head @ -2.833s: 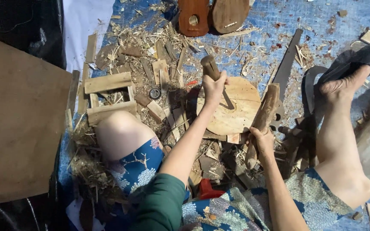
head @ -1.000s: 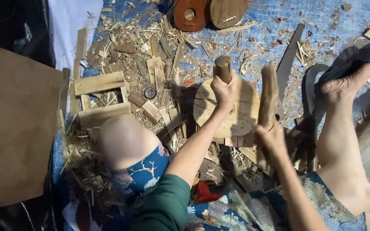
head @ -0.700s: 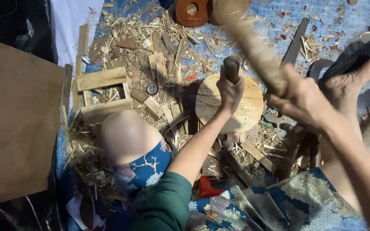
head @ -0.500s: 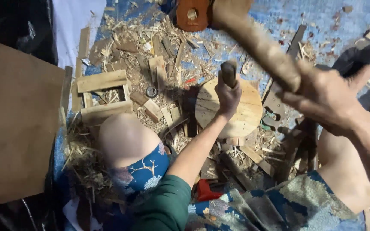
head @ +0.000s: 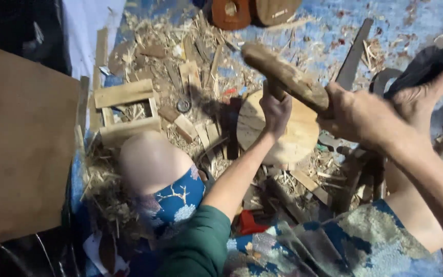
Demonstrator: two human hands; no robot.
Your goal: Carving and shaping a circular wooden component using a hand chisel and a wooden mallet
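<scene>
My left hand grips a short wooden-handled tool that stands upright on a round wooden block. In my right hand is a thick wooden club, held raised with its far end just above the top of the tool. Whether the club touches the tool I cannot tell, and the tool's lower end is hidden behind my left hand.
Wood chips and offcuts litter the blue mat. A small wooden frame lies to the left, next to a large brown board. A flat blade lies behind the block, two round wooden pieces at the top. My bare foot rests on the right.
My right hand lifted the club from beside the block, swung it high, and has now brought it down toward the tool's top. My left hand kept the tool upright on the block.
</scene>
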